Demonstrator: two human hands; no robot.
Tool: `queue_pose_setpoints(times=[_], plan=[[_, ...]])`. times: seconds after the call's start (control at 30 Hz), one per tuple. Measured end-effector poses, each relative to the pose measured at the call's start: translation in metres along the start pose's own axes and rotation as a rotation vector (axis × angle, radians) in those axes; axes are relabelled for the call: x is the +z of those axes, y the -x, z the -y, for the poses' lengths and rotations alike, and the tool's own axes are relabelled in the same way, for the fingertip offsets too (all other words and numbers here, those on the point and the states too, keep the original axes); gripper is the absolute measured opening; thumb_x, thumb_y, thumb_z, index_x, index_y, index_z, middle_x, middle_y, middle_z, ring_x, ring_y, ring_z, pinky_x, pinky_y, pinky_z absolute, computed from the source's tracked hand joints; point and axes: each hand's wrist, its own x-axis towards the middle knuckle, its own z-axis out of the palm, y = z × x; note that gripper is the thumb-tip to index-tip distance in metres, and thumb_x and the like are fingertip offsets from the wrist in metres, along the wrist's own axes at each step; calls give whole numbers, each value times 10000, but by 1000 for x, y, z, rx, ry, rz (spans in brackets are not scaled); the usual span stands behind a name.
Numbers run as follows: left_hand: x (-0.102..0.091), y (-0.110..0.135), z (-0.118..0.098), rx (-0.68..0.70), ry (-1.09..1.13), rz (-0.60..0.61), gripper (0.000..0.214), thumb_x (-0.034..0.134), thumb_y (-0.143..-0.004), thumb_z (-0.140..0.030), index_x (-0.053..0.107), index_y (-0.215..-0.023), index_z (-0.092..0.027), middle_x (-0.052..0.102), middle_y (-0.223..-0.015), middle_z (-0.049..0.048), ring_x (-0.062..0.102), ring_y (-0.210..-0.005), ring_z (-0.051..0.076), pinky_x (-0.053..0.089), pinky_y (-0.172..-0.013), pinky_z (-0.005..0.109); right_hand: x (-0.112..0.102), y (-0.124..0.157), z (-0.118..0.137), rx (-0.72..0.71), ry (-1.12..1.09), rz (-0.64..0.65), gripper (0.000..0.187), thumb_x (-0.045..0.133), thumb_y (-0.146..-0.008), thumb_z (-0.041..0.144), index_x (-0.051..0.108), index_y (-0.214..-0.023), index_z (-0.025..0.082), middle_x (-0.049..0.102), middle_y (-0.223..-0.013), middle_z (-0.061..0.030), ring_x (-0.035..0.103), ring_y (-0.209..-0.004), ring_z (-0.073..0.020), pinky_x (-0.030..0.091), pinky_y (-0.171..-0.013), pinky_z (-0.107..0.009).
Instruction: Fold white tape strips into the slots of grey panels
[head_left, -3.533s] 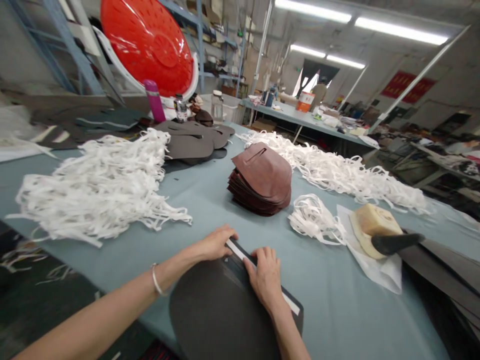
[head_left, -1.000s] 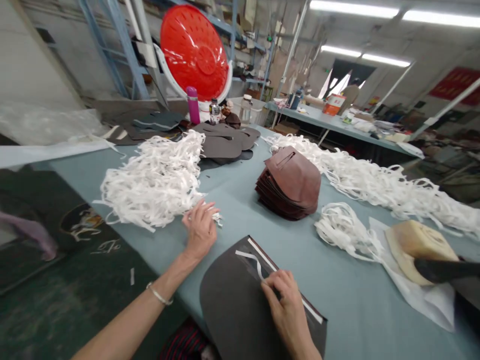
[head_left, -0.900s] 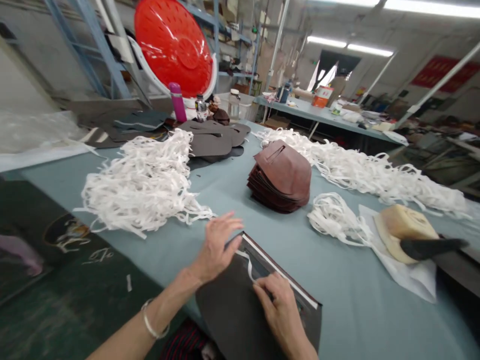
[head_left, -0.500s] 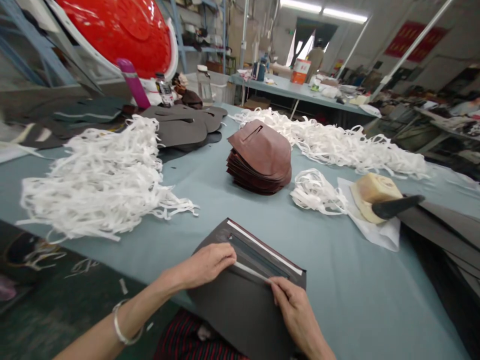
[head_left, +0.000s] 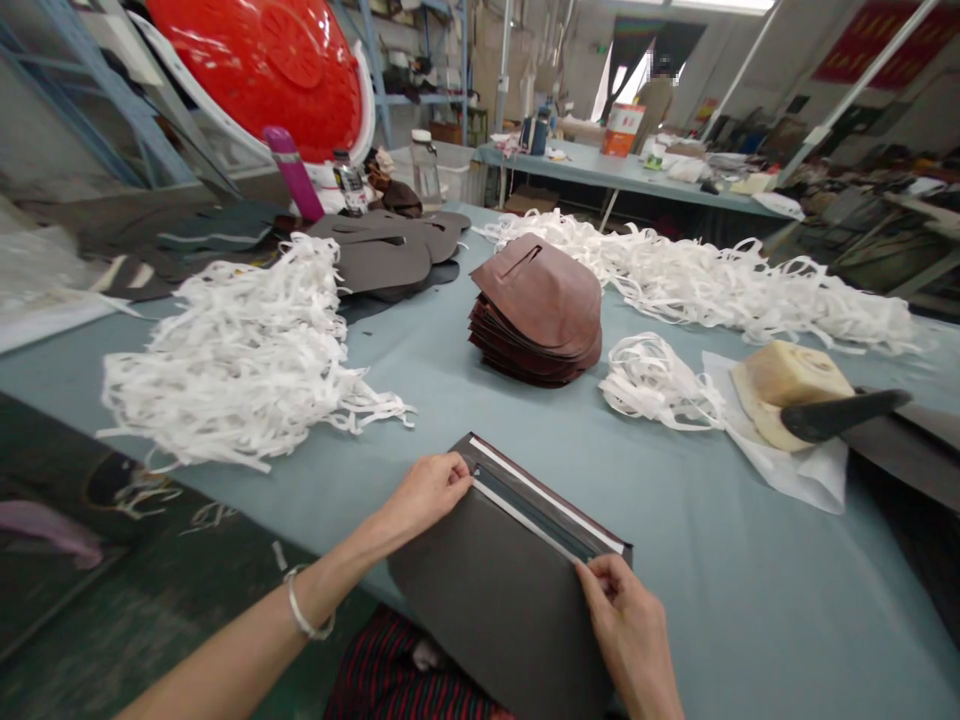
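Observation:
A dark grey panel [head_left: 502, 590] lies over the table's near edge, with a long zipper slot [head_left: 536, 507] near its far side. One white strip [head_left: 551, 490] runs along the panel's far border. Stretched between my hands along the slot's near side is a second white tape strip [head_left: 525, 522]. Its left end is pinched in my left hand [head_left: 431, 492], at the slot's left corner. My right hand [head_left: 626, 610] pinches the other end near the panel's right side. Both hands rest close to the panel's surface.
Heaps of white strips [head_left: 232, 370] lie at left and along the back [head_left: 697, 270]. A stack of brown leather pieces [head_left: 536, 310] stands mid-table. To its right are a small strip bundle [head_left: 656, 385] and a yellowish block with a black-handled tool [head_left: 795, 390]. A purple bottle [head_left: 292, 172] stands back left.
My hands have moved apart and the strip between them is longer. It now lies along the near side of the slot. The view has shifted slightly.

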Motion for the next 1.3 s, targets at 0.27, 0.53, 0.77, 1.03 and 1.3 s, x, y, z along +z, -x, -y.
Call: queue_pose_setpoints(times=[0.27, 0.53, 0.77, 1.03, 1.3], plan=[[4, -7, 1, -57, -45, -14, 157, 499, -787, -229, 642, -741, -183, 667, -687, 12, 590, -629, 140, 357, -586, 233, -1, 2, -6, 31, 1, 14, 365, 404, -849, 531, 573, -714, 236, 567, -572, 13, 538, -532, -154, 370, -522, -234], [2, -10, 1, -59, -83, -2, 158, 501, -770, -230, 645, -724, -183, 660, -689, 17, 580, -626, 139, 350, -583, 236, 0, 0, -6, 29, 23, -8, 370, 435, -829, 538, 568, -671, 231, 554, -537, 13, 519, -500, -150, 353, -501, -239], [2, -10, -3, -73, -119, 5, 113, 510, -773, -216, 610, -738, -179, 645, -701, 20, 571, -635, 141, 356, -597, 246, -5, -4, -11, 39, -106, 79, 362, 445, -829, 501, 625, -729, 204, 591, -573, -6, 535, -538, -154, 365, -519, -240], [25, 5, 0, 234, -271, -221, 113, 424, -861, -177, 535, -870, -194, 582, -861, 40, 554, -814, 181, 440, -737, 300, -11, -6, -11, 176, -302, 81, 280, 543, -756, 434, 569, -626, 187, 544, -493, 20, 474, -470, -117, 324, -461, -213], [42, 38, 5, 450, -598, -209, 390, 470, -885, -258, 504, -1273, -254, 532, -1202, 133, 496, -1093, 290, 445, -900, 431, -13, -3, -4, 189, -139, -14, 190, 504, -737, 307, 575, -604, 192, 550, -499, 29, 499, -487, -110, 313, -483, -209]])
